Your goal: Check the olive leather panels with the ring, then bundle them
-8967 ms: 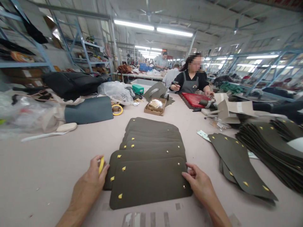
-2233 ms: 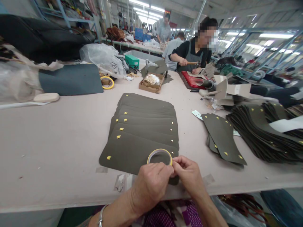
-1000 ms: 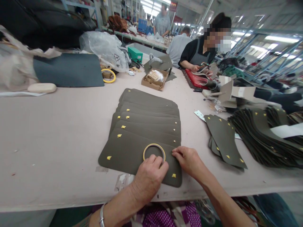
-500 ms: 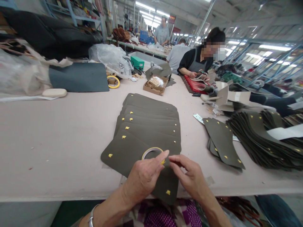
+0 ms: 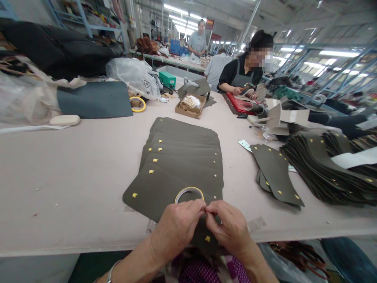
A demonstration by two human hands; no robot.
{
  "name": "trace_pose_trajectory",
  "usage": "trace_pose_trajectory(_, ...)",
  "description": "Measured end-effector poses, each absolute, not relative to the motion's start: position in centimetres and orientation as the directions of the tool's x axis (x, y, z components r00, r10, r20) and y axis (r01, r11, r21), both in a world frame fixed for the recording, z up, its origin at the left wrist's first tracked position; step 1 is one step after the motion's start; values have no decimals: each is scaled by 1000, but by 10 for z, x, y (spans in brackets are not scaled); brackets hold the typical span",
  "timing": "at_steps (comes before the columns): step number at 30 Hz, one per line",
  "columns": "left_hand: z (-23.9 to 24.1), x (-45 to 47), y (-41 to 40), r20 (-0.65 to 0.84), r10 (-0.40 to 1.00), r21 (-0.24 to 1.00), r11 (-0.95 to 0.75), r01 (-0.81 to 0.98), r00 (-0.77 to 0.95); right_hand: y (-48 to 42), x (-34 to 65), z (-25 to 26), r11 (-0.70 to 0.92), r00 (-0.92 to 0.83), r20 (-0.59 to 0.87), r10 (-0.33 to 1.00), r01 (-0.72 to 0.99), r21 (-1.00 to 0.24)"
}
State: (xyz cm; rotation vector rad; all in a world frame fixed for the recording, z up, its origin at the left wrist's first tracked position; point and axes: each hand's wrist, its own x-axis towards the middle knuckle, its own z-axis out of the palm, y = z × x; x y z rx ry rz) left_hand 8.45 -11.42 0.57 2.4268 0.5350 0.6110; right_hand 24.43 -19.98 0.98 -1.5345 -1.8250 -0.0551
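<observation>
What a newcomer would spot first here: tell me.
The yellow-edged tape roll in the left hand, over the fanned dark panels on the table, likely catches the eye first. Farther back, right of centre, the bright red piece before a co-worker draws it next.

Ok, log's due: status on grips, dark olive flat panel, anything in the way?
Left grip on round yellow-edged tape roll; right grip pinched against the left. Dark olive flat panel beneath both. In the way: grips hide part of it.
</observation>
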Motion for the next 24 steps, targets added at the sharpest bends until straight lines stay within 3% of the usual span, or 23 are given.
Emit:
trace_pose_trajectory(4, 6, 90, -114, 335, 468, 531, -811, 246, 818, -207, 240, 6, 158, 165, 493, 854, 821, -549)
trace_pose_trajectory(7, 3, 97, -114, 458, 405, 438, -878, 195, 791, -210, 237, 8, -90, 422, 197, 885, 571, -816)
trace_pose_trajectory(9, 1, 102, -116, 521, 369, 414, -898, 150, 769, -209, 237, 9, -220, 503, -28, 864, 327, -919)
trace_pose_trajectory(14, 0, 106, -124, 581, 356, 470, -881, 57, 732, -204, 258, 5, -336, 578, -246, 778, 52, -940)
trace_pose_trajectory(17, -3, 104, -117, 535, 390, 434, -888, 152, 749, -201, 281, 0, -404, 574, -352, 740, -39, -914)
trace_pose_trajectory(20, -9, 99, -106, 432, 421, 329, -897, 295, 798, -198, 297, 0, -472, 519, -416, 747, -27, -881)
trace_pose_trajectory(24, -16, 91, -105, 346, 379, 289, -913, 287, 858, -192, 302, 1, -507, 488, -407, 773, 89, -857)
